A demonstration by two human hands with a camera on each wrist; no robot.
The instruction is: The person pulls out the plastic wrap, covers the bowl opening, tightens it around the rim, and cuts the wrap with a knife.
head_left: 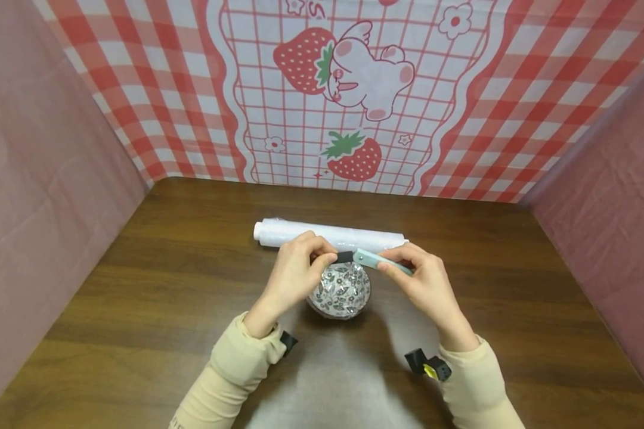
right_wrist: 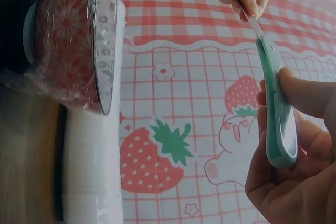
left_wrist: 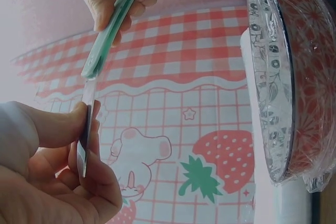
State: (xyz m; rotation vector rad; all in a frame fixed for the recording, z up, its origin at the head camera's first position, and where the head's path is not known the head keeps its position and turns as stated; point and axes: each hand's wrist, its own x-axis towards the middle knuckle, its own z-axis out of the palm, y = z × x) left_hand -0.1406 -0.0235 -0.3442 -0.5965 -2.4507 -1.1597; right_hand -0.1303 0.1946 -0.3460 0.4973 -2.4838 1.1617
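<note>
A folding knife with a mint-green handle [head_left: 372, 260] is held in the air just above and behind a patterned bowl. My left hand [head_left: 299, 269] pinches its dark blade [head_left: 345, 257] between thumb and fingers. The other end, the handle [right_wrist: 274, 103], is gripped by my right hand [head_left: 425, 279]. In the left wrist view the blade [left_wrist: 88, 103] stands out from the handle, nearly in line with it. The bowl [head_left: 339, 292] has clear plastic film over it, wrinkled around its outside in both wrist views.
Behind the bowl a white roll of cling film [head_left: 322, 232] lies crosswise on the brown wooden table [head_left: 166, 286]. A red-and-white checked cloth [head_left: 182, 89] with strawberries hangs at the back. Pink cloth [head_left: 48, 149] hangs at both sides.
</note>
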